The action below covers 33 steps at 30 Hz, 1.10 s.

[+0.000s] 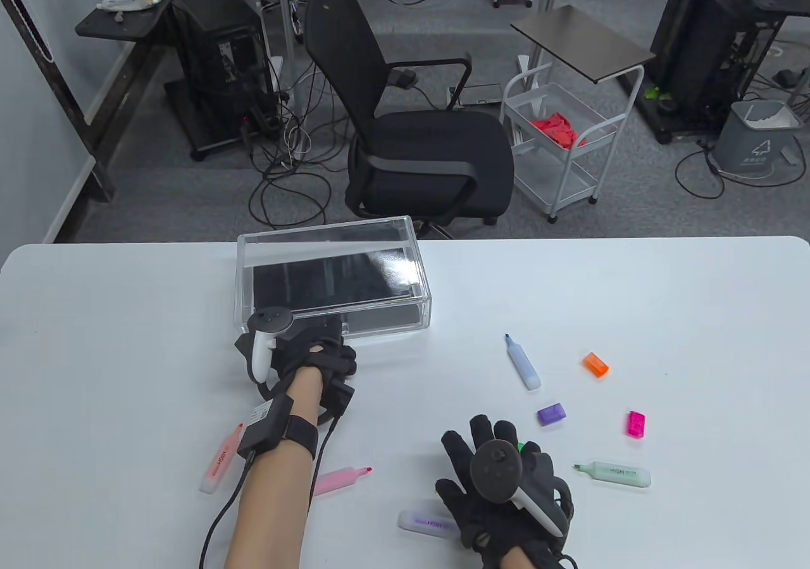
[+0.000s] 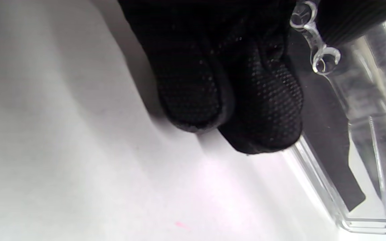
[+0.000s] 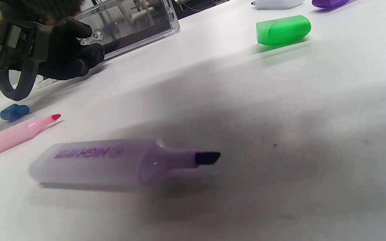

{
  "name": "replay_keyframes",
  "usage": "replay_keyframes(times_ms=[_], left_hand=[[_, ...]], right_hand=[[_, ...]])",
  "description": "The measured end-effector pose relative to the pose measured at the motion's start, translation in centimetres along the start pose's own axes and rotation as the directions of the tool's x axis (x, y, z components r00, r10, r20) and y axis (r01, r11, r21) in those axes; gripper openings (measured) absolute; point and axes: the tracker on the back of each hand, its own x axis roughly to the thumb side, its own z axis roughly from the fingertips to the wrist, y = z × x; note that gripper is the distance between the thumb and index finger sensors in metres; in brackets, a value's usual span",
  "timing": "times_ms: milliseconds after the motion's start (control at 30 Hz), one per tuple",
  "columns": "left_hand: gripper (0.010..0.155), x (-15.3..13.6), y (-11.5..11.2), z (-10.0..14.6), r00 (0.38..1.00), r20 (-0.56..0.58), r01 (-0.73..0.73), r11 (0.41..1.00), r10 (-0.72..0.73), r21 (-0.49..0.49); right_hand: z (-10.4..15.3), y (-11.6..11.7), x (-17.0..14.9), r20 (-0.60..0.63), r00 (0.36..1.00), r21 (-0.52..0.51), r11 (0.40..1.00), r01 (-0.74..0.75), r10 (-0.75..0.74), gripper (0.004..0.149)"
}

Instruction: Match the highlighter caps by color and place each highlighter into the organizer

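Note:
My left hand point(image 1: 335, 347) is curled at the front of the clear organizer point(image 1: 329, 265) and pinches its clear drawer handle point(image 3: 92, 36). My right hand point(image 1: 471, 458) hovers open, fingers spread, over the uncapped purple highlighter point(image 3: 112, 160) and the green cap point(image 3: 283, 30). All the highlighters lie uncapped: orange point(image 1: 218, 461) and pink point(image 1: 342, 479) by my left forearm, blue point(image 1: 523, 363) and green point(image 1: 617, 474) to the right. Orange point(image 1: 595, 364), purple point(image 1: 551, 413) and magenta point(image 1: 636, 425) caps lie loose. A blue cap point(image 3: 13, 112) sits near my left wrist.
The white table point(image 1: 696, 316) ends just behind the organizer. Beyond it stand a black office chair point(image 1: 424, 145) and a white trolley point(image 1: 563, 145). The organizer's drawer front point(image 2: 330, 140) is dark inside.

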Motion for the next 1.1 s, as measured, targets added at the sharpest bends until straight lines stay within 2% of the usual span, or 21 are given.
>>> replay_keyframes(times_ms=[133, 233, 467, 533, 867, 1067, 1100], left_hand=[[0.057, -0.4, 0.3, 0.0, 0.999, 0.013, -0.036, 0.999, 0.035, 0.03], [0.056, -0.7, 0.5, 0.1, 0.996, -0.002, -0.09, 0.996, 0.09, 0.012], [0.056, -1.3, -0.2, 1.5, 0.985, -0.033, -0.169, 0.985, 0.17, 0.033], [0.057, -1.4, -0.4, 2.3, 0.984, -0.049, -0.167, 0.983, 0.171, 0.071], [0.056, -3.3, -1.9, 6.4, 0.984, -0.08, -0.157, 0.987, 0.16, 0.047], [0.057, -3.4, -2.1, 7.5, 0.994, -0.075, -0.08, 0.996, 0.082, 0.032], [0.059, -3.0, -2.0, 7.8, 0.998, -0.062, -0.014, 0.998, 0.019, 0.068]], right_hand=[[0.1, 0.0, 0.2, 0.002, 1.0, -0.002, 1.0, -0.005, 0.005, 0.07], [0.1, 0.1, 0.4, -0.001, 1.0, 0.001, 1.0, -0.004, 0.004, 0.07], [-0.1, 0.1, 0.3, -0.003, 1.0, 0.004, 1.0, 0.003, -0.003, 0.069], [-0.1, 0.1, 0.3, -0.002, 1.0, 0.005, 1.0, 0.007, -0.007, 0.069], [0.1, 0.5, 0.7, 0.014, 1.0, 0.013, 1.0, 0.014, -0.014, 0.07], [0.0, 0.6, 0.5, 0.002, 1.0, 0.028, 0.999, 0.028, -0.029, 0.07], [0.0, 0.6, 0.4, 0.003, 1.0, 0.03, 0.999, 0.03, -0.03, 0.069]])
